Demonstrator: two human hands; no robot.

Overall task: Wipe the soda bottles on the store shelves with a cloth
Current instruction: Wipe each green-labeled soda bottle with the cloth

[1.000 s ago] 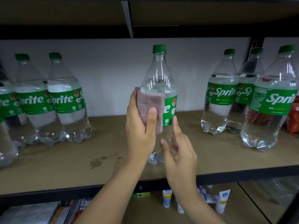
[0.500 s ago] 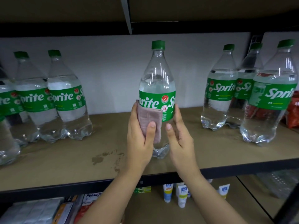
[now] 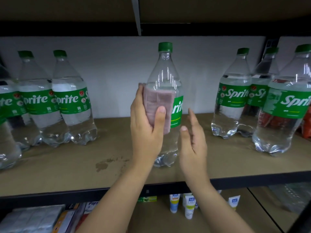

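Note:
A clear Sprite bottle (image 3: 165, 73) with a green cap stands upright at the middle of the wooden shelf (image 3: 67, 169). My left hand (image 3: 145, 130) holds a folded pink cloth (image 3: 157, 103) against the bottle's label and left side, thumb over the cloth. My right hand (image 3: 193, 140) is just right of the bottle's lower part, fingers straight, a small gap from it. More Sprite bottles stand at the left (image 3: 70, 101) and at the right (image 3: 234, 98).
A dark stain (image 3: 109, 163) marks the shelf in front of the left bottles. Red packets (image 3: 308, 121) sit behind the far-right bottles. The shelf below holds small tubes (image 3: 189, 206) and boxes (image 3: 33, 219). Another shelf hangs close overhead.
My left hand slid the cloth up from the bottle's lower body onto its label. My right hand let go of the bottle's right side and drew back. The bottle turned a little.

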